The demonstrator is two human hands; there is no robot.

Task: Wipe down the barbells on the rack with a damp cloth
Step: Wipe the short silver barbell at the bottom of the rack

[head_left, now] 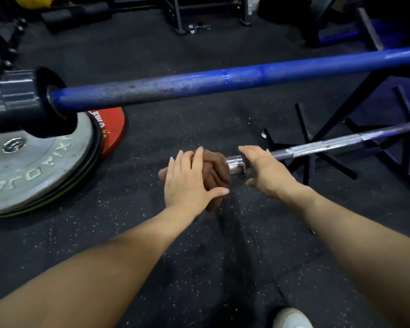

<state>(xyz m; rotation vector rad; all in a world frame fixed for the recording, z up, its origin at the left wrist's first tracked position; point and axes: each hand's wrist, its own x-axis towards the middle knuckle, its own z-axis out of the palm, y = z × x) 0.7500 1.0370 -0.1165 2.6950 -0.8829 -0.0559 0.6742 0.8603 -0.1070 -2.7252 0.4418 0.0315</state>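
**Cloth wrapped on the chrome bar's end**

Head view: the brown cloth (pixel 214 172) is bunched around the sleeve end of the chrome barbell (pixel 322 146) and gripped by the left hand (pixel 189 183). The bar is clasped just beside it by the right hand (pixel 262 170) — fingers curled over. Above, a blue barbell (pixel 223 79) is seen crossing the frame.

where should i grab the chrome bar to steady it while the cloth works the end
Hold the chrome barbell on its thin shaft just past the collar, where the right hand already sits, coming from above with fingers curled over the far side. The shaft there is bare, narrow enough to wrap, and clear of the brown cloth that the left hand holds over the sleeve end.
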